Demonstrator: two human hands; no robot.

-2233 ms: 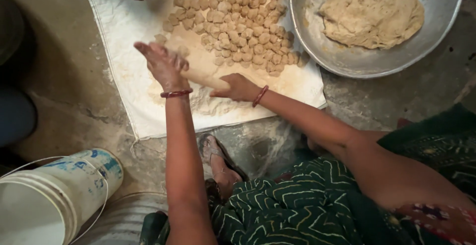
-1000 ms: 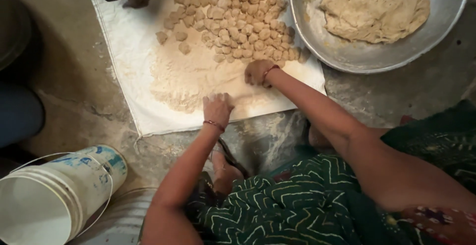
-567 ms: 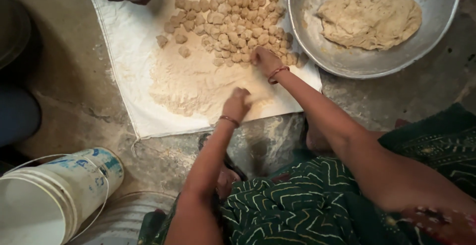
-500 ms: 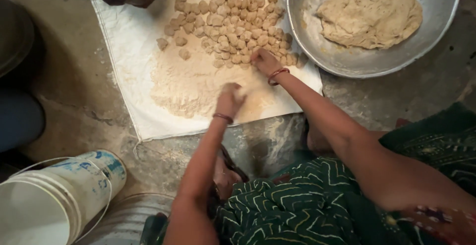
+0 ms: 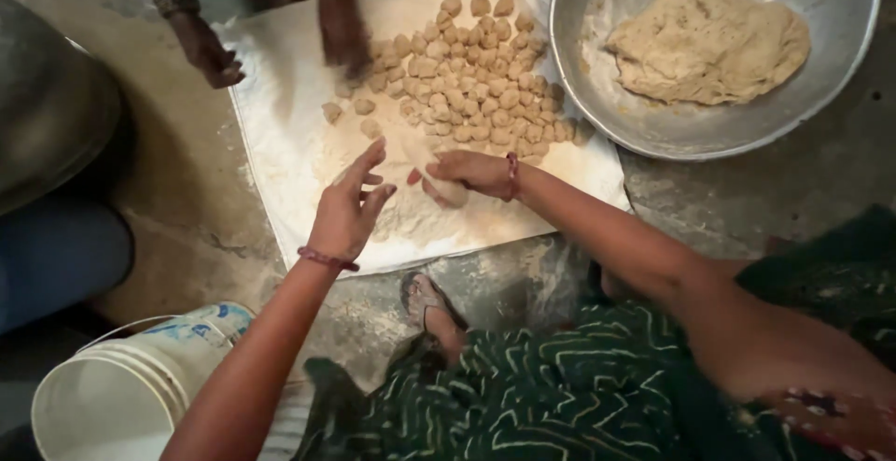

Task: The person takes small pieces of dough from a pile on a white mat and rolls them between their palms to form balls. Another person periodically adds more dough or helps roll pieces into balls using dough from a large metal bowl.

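Floured cloth (image 5: 280,144) under spread left hand (image 5: 347,209)

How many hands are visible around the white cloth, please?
4: the person's left hand open over the flour, their right hand on a dough roll, and another person's two hands at the cloth's far edge.

My left hand (image 5: 347,209) hovers with fingers spread (palm down); my right hand (image 5: 471,174) is curled, arm stretched forward.

rough grey concrete floor (image 5: 775,181), dimly lit, white plastic bucket (image 5: 121,396) lower left.
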